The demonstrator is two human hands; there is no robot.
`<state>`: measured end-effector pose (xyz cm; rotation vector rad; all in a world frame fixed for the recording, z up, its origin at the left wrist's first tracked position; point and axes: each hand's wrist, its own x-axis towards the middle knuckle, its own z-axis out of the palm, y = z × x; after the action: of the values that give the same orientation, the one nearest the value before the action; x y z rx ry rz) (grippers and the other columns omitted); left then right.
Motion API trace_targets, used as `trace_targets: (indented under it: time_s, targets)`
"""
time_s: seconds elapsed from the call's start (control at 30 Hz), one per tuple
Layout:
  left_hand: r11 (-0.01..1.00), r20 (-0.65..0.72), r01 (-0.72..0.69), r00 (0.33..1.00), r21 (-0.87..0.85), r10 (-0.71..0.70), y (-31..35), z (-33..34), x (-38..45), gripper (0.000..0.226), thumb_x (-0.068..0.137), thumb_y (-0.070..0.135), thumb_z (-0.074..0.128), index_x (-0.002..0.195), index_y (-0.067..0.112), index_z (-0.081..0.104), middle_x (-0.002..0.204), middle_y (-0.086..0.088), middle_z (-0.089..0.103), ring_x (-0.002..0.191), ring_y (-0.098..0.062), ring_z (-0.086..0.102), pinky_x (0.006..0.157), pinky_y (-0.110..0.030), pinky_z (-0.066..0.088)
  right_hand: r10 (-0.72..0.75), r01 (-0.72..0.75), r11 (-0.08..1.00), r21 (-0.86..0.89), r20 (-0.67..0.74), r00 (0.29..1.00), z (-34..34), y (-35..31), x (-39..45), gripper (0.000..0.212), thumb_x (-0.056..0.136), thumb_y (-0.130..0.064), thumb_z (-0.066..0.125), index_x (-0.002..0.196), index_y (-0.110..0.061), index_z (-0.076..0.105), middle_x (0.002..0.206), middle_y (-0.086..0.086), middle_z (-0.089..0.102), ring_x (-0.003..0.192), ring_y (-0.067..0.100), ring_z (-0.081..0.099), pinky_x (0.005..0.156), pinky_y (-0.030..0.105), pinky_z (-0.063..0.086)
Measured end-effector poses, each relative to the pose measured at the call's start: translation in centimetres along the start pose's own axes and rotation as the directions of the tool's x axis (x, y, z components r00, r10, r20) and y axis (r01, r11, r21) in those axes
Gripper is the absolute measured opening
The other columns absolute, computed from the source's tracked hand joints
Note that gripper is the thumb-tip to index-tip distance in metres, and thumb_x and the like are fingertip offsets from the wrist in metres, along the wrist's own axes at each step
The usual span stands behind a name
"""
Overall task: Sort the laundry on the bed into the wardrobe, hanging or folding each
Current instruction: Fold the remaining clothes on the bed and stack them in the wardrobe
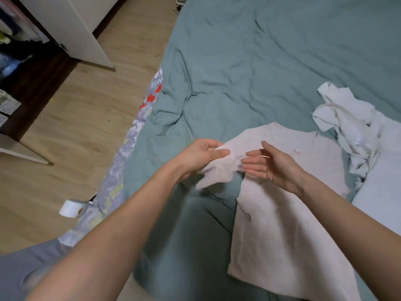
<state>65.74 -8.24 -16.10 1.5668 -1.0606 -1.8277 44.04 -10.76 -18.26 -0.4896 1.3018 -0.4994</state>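
A pale beige T-shirt [282, 224] lies spread on the teal bed cover [249, 72], its left sleeve lifted off the cover. My left hand [201, 157] pinches that sleeve between thumb and fingers. My right hand [273, 166] hovers just right of the sleeve, palm turned left, fingers straight and holding nothing. A crumpled pile of white garments [351, 129] lies on the bed at the right. The open wardrobe [19, 51] stands at the upper left, with hanging clothes dimly visible inside.
A white wardrobe door [71, 29] swings out over the wooden floor [82, 118]. A roll of white tape [70, 207] lies on the floor beside the patterned bed edge [121, 161]. A white pillow [382, 192] sits at the right edge.
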Motion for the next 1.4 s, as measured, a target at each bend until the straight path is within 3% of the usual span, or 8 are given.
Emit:
trace_targets:
  time_s: [0.27, 0.37, 0.47, 0.6, 0.8, 0.93, 1.23, 1.4]
  targets:
    - [0.911, 0.549, 0.295, 0.831, -0.287, -0.096, 1.2, 14.6, 2.4, 0.03, 0.102, 0.017, 0.039, 0.118, 0.012, 0.063, 0.113, -0.002, 0.07, 0.106, -0.017, 0.065, 0.095, -0.039, 0.05, 0.059, -0.037, 0.947, 0.318, -0.062, 0.996, -10.3, 1.4, -4.8, 0.054, 0.097, -0.051, 0.038, 0.075, -0.009, 0.064, 0.062, 0.009, 0.067, 0.052, 0.021, 0.065, 0.05, 0.024, 0.053]
    - [0.9, 0.474, 0.345, 0.86, -0.265, -0.19, -0.4, 17.6, 3.2, 0.022, 0.099, 0.009, 0.046, 0.114, 0.011, 0.062, 0.112, -0.006, 0.07, 0.105, -0.02, 0.066, 0.085, -0.037, 0.055, 0.102, -0.064, 0.975, 0.213, -0.173, 0.98, -13.4, 5.0, -5.0, 0.034, 0.089, -0.051, 0.054, 0.072, -0.021, 0.055, 0.056, -0.004, 0.05, 0.045, 0.012, 0.047, 0.045, 0.021, 0.039]
    - [0.994, 0.162, 0.063, 0.984, 0.086, -0.076, -3.0, 18.5, 5.1, 0.022, 0.097, 0.003, 0.046, 0.109, 0.009, 0.063, 0.112, -0.015, 0.069, 0.093, -0.023, 0.069, 0.076, -0.03, 0.056, 0.047, -0.102, 0.984, -0.144, -0.339, 0.939, -15.1, 8.2, -4.3, 0.029, 0.091, -0.042, 0.058, 0.072, -0.02, 0.056, 0.062, 0.0, 0.049, 0.052, 0.012, 0.041, 0.053, 0.024, 0.036]
    - [0.504, 0.005, -0.272, 0.884, 0.82, 0.468, -4.9, 15.9, 8.0, 0.029, 0.093, 0.009, 0.049, 0.116, 0.015, 0.065, 0.116, 0.0, 0.066, 0.104, -0.022, 0.055, 0.084, -0.03, 0.043, -0.213, -0.027, 0.855, -0.518, -0.397, 0.893, -15.4, 10.5, -3.4, 0.024, 0.085, -0.037, 0.067, 0.082, -0.014, 0.062, 0.079, 0.001, 0.063, 0.071, 0.016, 0.058, 0.067, 0.029, 0.047]
    - [0.05, 0.4, -0.434, 0.864, 0.899, 0.306, -5.7, 14.3, 11.8, 0.035, 0.093, 0.025, 0.047, 0.123, 0.015, 0.062, 0.122, -0.004, 0.063, 0.118, -0.032, 0.05, 0.105, -0.043, 0.036, -0.276, -0.034, 0.689, -0.724, -0.306, 0.911, -14.8, 10.7, -3.8, 0.024, 0.089, -0.014, 0.055, 0.067, -0.023, 0.053, 0.061, -0.004, 0.056, 0.059, 0.012, 0.053, 0.052, 0.021, 0.036]
    - [-0.015, 0.455, -0.472, 0.842, 0.882, 0.29, -4.7, 15.4, 13.5, 0.029, 0.095, 0.03, 0.05, 0.114, 0.015, 0.065, 0.108, -0.006, 0.063, 0.104, -0.03, 0.054, 0.097, -0.036, 0.035, -0.273, 0.037, 0.893, -0.448, -0.476, 0.836, -16.7, 10.0, -3.8, 0.024, 0.086, -0.004, 0.05, 0.065, -0.014, 0.056, 0.058, -0.002, 0.048, 0.057, 0.012, 0.044, 0.051, 0.023, 0.033]
    - [0.034, 0.414, -0.438, 0.869, 0.898, 0.272, -3.2, 17.1, 14.0, 0.02, 0.099, 0.035, 0.044, 0.098, 0.021, 0.058, 0.103, 0.0, 0.064, 0.097, -0.024, 0.057, 0.086, -0.035, 0.031, -0.168, -0.104, 0.865, -0.49, -0.48, 0.861, -22.1, 12.9, -4.9, 0.022, 0.09, -0.009, 0.052, 0.085, 0.007, 0.065, 0.082, 0.023, 0.064, 0.073, 0.022, 0.056, 0.071, 0.043, 0.053]
    - [-0.017, 0.331, -0.349, 0.87, 0.937, 0.365, -3.4, 17.9, 13.9, 0.016, 0.097, 0.034, 0.048, 0.098, 0.023, 0.06, 0.102, 0.0, 0.065, 0.1, -0.023, 0.051, 0.092, -0.037, 0.026, -0.163, -0.184, 0.814, -0.551, -0.522, 0.837, -23.4, 14.1, -5.5, 0.017, 0.09, -0.013, 0.055, 0.081, -0.003, 0.066, 0.069, 0.006, 0.06, 0.061, 0.016, 0.056, 0.055, 0.024, 0.046]
